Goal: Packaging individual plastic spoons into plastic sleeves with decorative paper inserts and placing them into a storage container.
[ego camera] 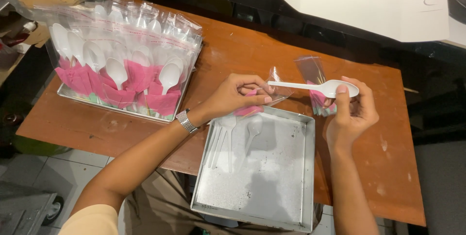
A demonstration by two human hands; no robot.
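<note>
The white plastic spoon (pixel 320 87) lies level above the bench (pixel 242 55), its bowl pinched in the fingers of your right hand (pixel 353 111) and its handle tip at the mouth of a clear bag (pixel 272 92). Your left hand (pixel 235 97) grips that bag, with a pink napkin (pixel 248 110) in it, closed around its edge. Just below sits a metal tray (pixel 272 177) holding a white fork (pixel 224 140) and another spoon. A second tray (pixel 121 106) of filled bags stands well to the left.

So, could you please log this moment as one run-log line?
left hand: holds clear bag open | right hand: feeds white spoon handle-first | metal tray: spoon, fork | filled bags: rear tray
</note>
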